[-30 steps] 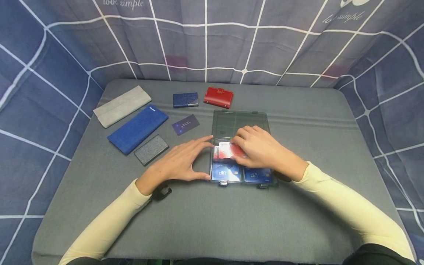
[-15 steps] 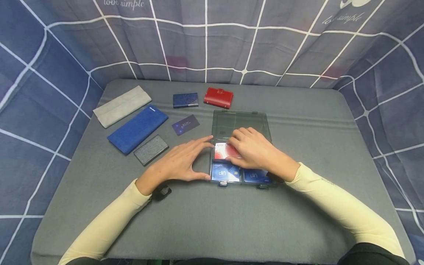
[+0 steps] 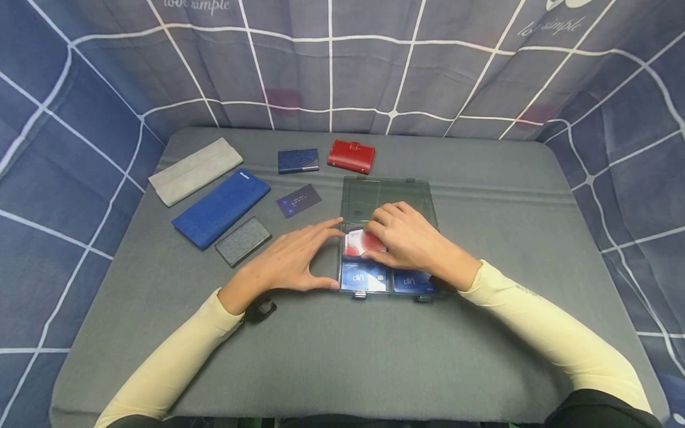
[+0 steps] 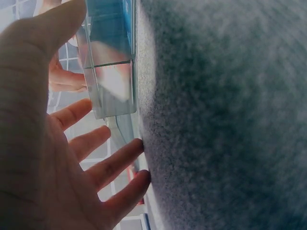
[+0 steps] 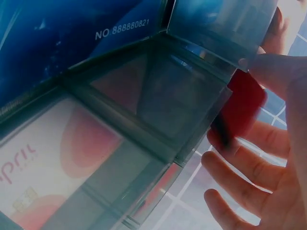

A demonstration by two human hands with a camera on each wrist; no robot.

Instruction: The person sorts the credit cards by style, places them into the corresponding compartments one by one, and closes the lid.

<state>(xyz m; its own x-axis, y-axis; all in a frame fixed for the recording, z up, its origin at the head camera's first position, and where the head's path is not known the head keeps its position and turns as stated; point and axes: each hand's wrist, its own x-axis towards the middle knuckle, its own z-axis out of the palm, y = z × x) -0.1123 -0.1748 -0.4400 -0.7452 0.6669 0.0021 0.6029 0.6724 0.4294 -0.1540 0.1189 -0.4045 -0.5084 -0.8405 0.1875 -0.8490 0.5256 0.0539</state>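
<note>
A clear plastic card box (image 3: 390, 191) lies with its lid folded back, its base split into compartments. My right hand (image 3: 409, 238) pinches a red-and-white card (image 3: 373, 242) over the back-left compartment, its red part (image 5: 244, 105) between thumb and fingers in the right wrist view. My left hand (image 3: 291, 258) spreads along the box's left side, thumb near the front corner, fingers toward the back corner. In the front compartments lie two blue VIP cards (image 3: 364, 277) (image 3: 412, 280). A white card with pink circles (image 5: 67, 153) shows through the box; my right hand hides the back-right compartment.
A red snap wallet (image 3: 351, 156) and a dark blue card case (image 3: 298, 161) lie behind the box. To the left are a dark card (image 3: 299, 201), a grey case (image 3: 243, 241), a long blue wallet (image 3: 221, 208) and a light grey wallet (image 3: 195, 171). A gridded curtain (image 3: 299, 71) surrounds the table.
My right hand has shifted slightly left with the red-and-white card, bringing it over the back-left compartment. My left hand has stayed at the box's side.
</note>
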